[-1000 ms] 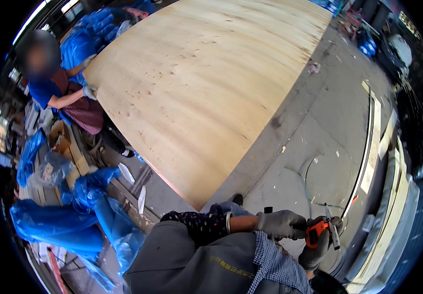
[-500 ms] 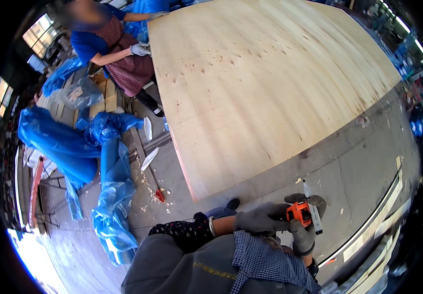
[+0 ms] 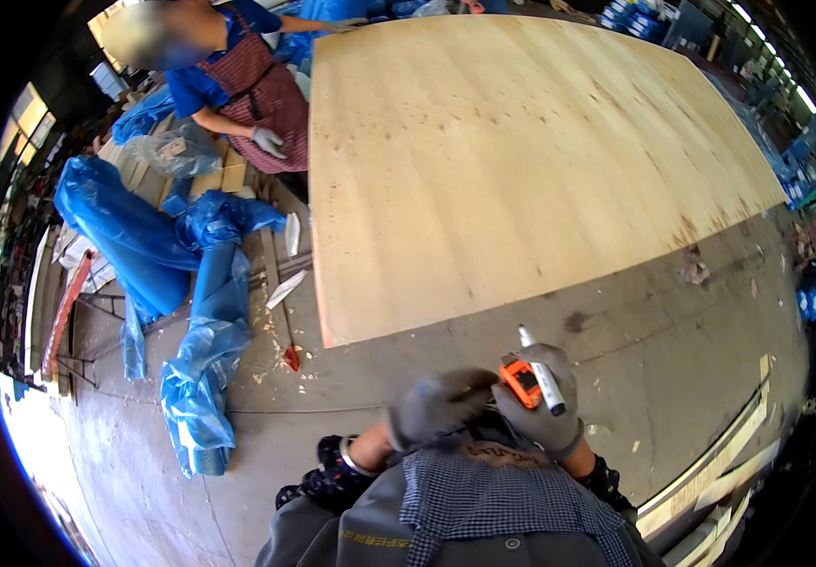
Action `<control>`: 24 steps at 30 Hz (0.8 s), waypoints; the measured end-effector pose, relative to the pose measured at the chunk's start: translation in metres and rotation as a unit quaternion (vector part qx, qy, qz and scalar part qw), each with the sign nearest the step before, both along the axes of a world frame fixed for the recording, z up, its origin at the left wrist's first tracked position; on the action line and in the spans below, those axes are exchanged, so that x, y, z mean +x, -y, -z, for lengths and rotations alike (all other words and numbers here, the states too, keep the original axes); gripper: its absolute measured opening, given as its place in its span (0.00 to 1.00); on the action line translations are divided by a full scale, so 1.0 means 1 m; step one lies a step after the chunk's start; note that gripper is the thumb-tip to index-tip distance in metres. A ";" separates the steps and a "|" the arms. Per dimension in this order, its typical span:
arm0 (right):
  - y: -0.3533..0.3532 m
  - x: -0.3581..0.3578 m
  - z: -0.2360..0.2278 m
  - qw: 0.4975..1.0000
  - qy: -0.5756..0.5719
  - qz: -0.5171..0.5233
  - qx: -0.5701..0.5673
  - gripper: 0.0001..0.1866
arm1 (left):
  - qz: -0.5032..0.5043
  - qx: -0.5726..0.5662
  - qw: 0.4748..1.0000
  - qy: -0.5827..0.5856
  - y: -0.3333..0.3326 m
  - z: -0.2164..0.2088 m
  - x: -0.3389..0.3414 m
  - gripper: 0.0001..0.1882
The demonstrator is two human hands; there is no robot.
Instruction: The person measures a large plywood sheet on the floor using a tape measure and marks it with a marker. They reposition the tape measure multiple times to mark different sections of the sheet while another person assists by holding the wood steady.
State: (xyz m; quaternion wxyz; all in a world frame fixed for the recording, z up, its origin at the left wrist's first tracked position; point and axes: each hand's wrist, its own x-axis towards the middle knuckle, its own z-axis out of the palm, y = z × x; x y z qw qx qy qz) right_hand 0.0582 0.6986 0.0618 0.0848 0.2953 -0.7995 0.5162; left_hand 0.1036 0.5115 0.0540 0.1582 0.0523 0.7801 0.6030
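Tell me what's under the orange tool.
The gloved right hand shows below the orange tool, with a white marker along its right side. The underside and anything directly beneath are covered.

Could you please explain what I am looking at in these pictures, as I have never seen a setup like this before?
There is no robot: a person wears a wide fisheye camera on the head, looking down, so straight edges bend near the rim. The grey-gloved hands low in the view are the wearer's own. The right hand holds a white marker and an orange-and-black tool, probably a tape measure. The left hand is close beside them, too blurred to tell its grip. Ahead is a large wooden sheet; a co-worker in a checked apron stands at its left, one gloved hand at its edge. On the floor lie blue plastic wrapping and pale strips.
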 end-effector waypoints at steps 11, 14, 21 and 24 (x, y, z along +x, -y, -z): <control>0.014 -0.010 -0.010 0.993 -0.076 -0.088 0.012 0.29 | -0.143 0.044 0.984 -0.099 -0.005 -0.028 -0.008 0.13; 0.024 -0.006 -0.010 0.990 -0.073 -0.110 0.041 0.27 | -0.143 0.014 0.989 -0.033 0.005 -0.032 -0.009 0.13; 0.046 0.008 -0.008 0.989 -0.081 -0.097 0.075 0.20 | -0.089 0.044 0.995 -0.010 0.052 -0.040 -0.005 0.09; 0.038 0.012 0.000 0.982 -0.035 -0.052 0.176 0.18 | -0.114 0.015 0.991 -0.063 0.095 -0.063 -0.012 0.06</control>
